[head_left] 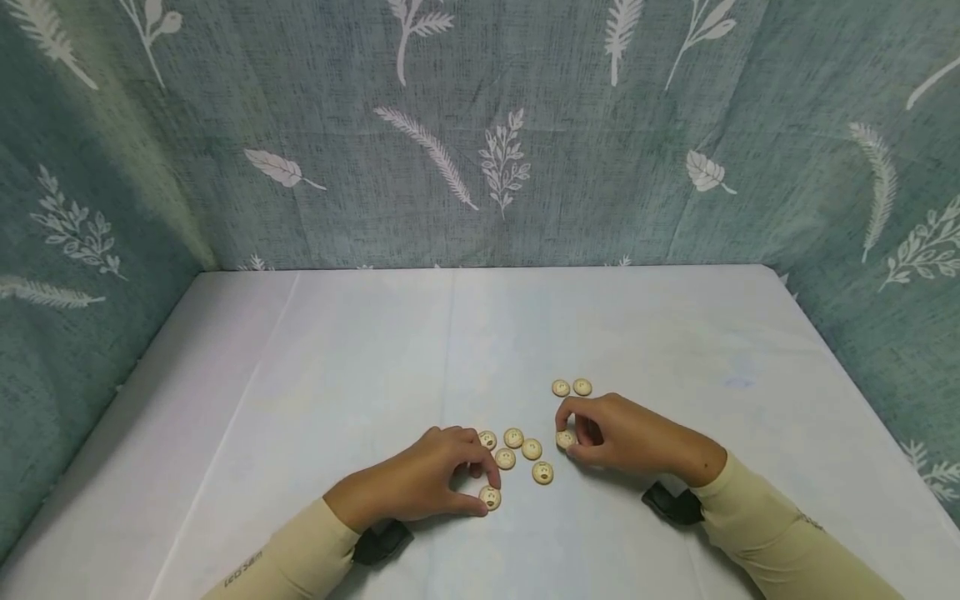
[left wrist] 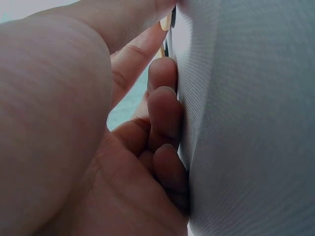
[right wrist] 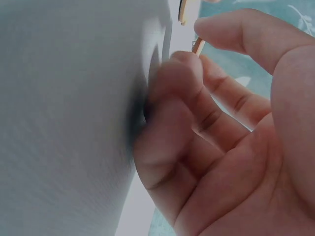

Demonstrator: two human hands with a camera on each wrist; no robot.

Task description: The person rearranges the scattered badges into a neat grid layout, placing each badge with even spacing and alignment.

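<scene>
My left hand [head_left: 431, 473] pinches a small round wooden disc [head_left: 490, 498] with a printed face, thumb and index finger at its edge, low over the white cloth. In the left wrist view the other fingers [left wrist: 165, 113] curl against the cloth. To the right, my right hand [head_left: 626, 433] grips another face disc [head_left: 566, 439] between thumb and fingertip. That disc shows edge-on in the right wrist view as a thin tan piece [right wrist: 198, 46]. Between the hands lie several more discs [head_left: 532, 449], one of them [head_left: 487, 439] partly behind the left fingers.
Two discs [head_left: 572, 387] lie side by side just beyond the right hand. A white cloth [head_left: 360, 350] covers the table. Green leaf-patterned curtains [head_left: 450, 150] stand along the back and both sides. A dark strap device [head_left: 672, 504] sits at each wrist.
</scene>
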